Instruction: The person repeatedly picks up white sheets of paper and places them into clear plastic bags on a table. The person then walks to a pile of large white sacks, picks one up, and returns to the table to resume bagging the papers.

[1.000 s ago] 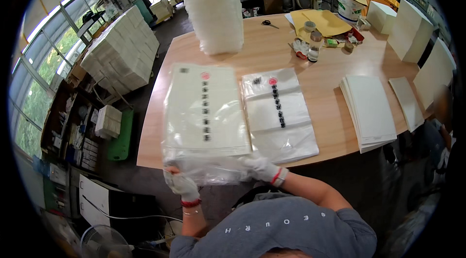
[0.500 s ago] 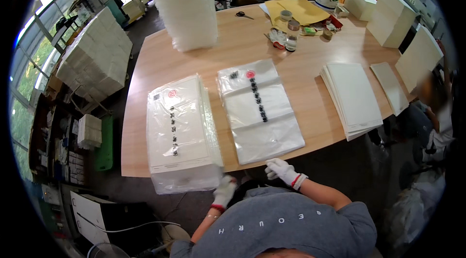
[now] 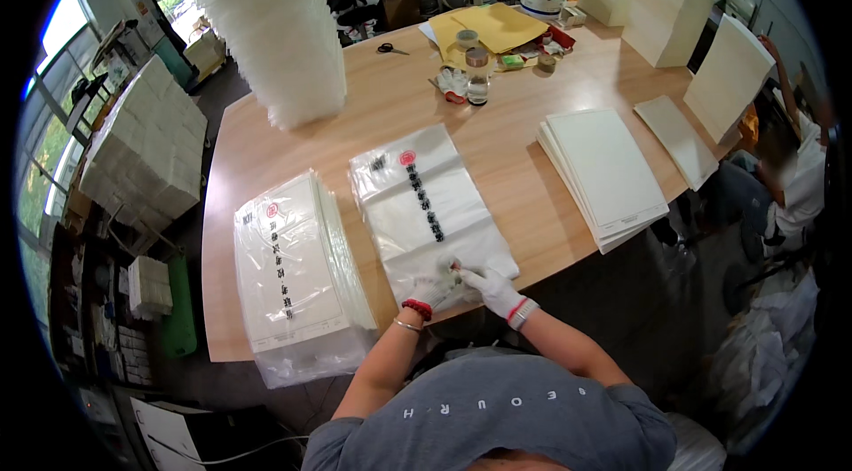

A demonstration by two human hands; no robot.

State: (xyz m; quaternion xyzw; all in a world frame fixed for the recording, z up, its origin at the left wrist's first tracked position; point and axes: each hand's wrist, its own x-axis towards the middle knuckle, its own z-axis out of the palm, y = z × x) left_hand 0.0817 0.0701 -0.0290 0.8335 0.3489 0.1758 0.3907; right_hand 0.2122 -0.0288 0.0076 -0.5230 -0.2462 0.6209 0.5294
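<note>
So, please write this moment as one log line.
left hand: near end of flat bags; right hand: same end; packed bags: at left; paper: at right

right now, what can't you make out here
All in the head view:
- White-gloved left hand: too blurred to read its grip.
- Flat white plastic packaging with black print: near edge partly hidden by that hand and the white-gloved right hand.
- Round white plastic bucket: inside hidden by its wall.
- White-fronted black cabinet: bottom cut off by the lower edge.
</note>
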